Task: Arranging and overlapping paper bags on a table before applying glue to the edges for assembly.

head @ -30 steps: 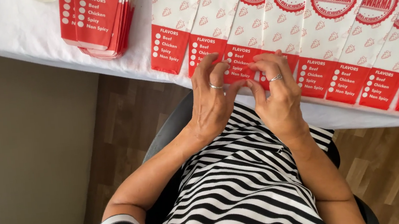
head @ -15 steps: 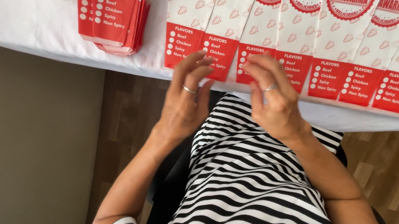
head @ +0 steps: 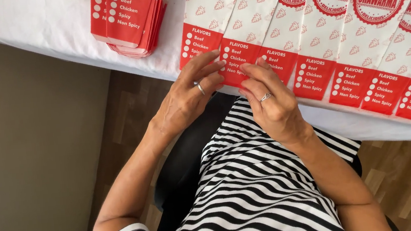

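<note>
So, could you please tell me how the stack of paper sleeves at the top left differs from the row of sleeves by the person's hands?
The stack of sleeves is piled one on another, while the row of sleeves is fanned out side by side, overlapping. The stack lies untouched; the left hand and right hand touch the row's red ends at the table edge. Both are white paper with red printed ends.

Left hand [head: 191, 99] & right hand [head: 270, 101] meet at red end of one paper bag [head: 240, 61], fingertips on it, at table [head: 43, 25] edge. Bag sits in overlapping row of red/white bags [head: 360, 38] running right. Separate stack of bags [head: 129, 16] lies upper left. Striped top below.
</note>
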